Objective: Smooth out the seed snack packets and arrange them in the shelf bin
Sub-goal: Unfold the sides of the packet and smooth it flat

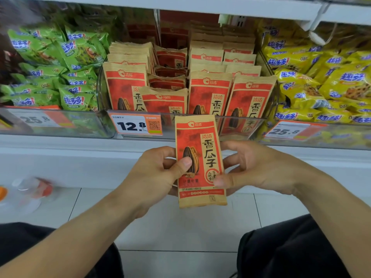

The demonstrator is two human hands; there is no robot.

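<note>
I hold one red-and-tan seed packet (pixel 200 155) upright in front of the shelf, below the bin. My left hand (pixel 158 173) grips its left edge, thumb pressed on the front near the seed picture. My right hand (pixel 251 167) pinches its right edge, thumb on the lower right of the front. The clear shelf bin (pixel 267 101) behind holds several more of the same packets standing in rows; a shorter packet (pixel 164 101) sits low in the front middle gap.
Green snack bags (pixel 56 67) fill the bin to the left, yellow bags (pixel 325 77) the bin to the right. A 12.8 price tag (pixel 136 125) hangs on the bin front. A blurred bottle (pixel 30 193) lies on the tiled floor at left. My knees frame the bottom.
</note>
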